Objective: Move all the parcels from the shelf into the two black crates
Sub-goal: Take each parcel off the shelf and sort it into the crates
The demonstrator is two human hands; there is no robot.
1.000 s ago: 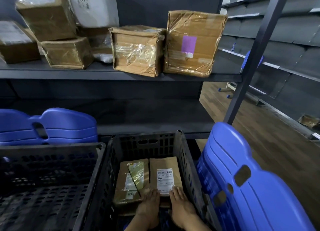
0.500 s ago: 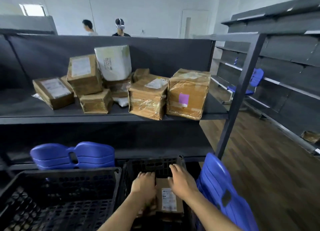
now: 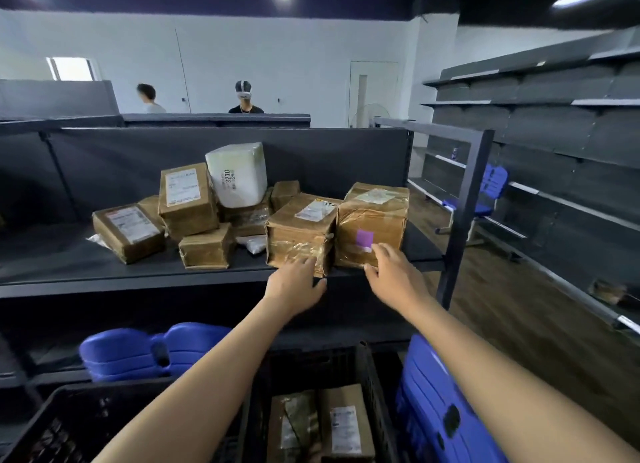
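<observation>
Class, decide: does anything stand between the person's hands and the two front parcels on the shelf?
Nothing visible does. The left hand is at the taped parcel, the right hand at the purple-stickered parcel, both at the shelf edge.

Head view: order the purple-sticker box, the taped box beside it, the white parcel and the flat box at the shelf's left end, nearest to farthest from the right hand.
1. The purple-sticker box, right end of the shelf, touched by the right hand.
2. The taped box, just left of it.
3. The white parcel, higher up and further back.
4. The flat box, far left.
</observation>
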